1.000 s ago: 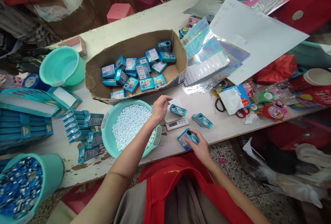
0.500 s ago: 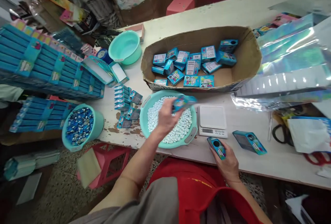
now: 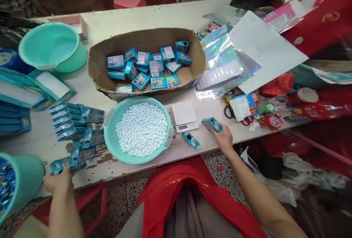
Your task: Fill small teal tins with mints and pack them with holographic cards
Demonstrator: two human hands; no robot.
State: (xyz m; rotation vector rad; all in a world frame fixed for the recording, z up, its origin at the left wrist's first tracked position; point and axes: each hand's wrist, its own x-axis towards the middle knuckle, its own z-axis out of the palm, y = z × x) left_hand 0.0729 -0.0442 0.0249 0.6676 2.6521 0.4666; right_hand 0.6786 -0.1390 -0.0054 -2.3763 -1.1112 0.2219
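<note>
My left hand (image 3: pixel 58 182) is at the table's near left edge, fingers closed on a small blue box (image 3: pixel 59 165) beside the pile of blue boxes (image 3: pixel 75 130). My right hand (image 3: pixel 224 138) grips another small blue box (image 3: pixel 211 124) to the right of the white scale (image 3: pixel 184 117). A third blue box (image 3: pixel 190 140) lies loose in front of the scale. Between my arms stands the teal basin of white pellets (image 3: pixel 139 130).
A cardboard tray (image 3: pixel 147 43) holds several blue boxes behind the basin. An empty teal basin (image 3: pixel 52 47) is at far left, and a teal bucket of blue pieces (image 3: pixel 16 183) at the near left. Holographic sheets (image 3: pixel 228 62), scissors (image 3: pixel 233 113) and clutter fill the right.
My left hand carried a blue box from over the pellet basin down to the left pile. My right hand set its box down and reached to the box right of the scale.
</note>
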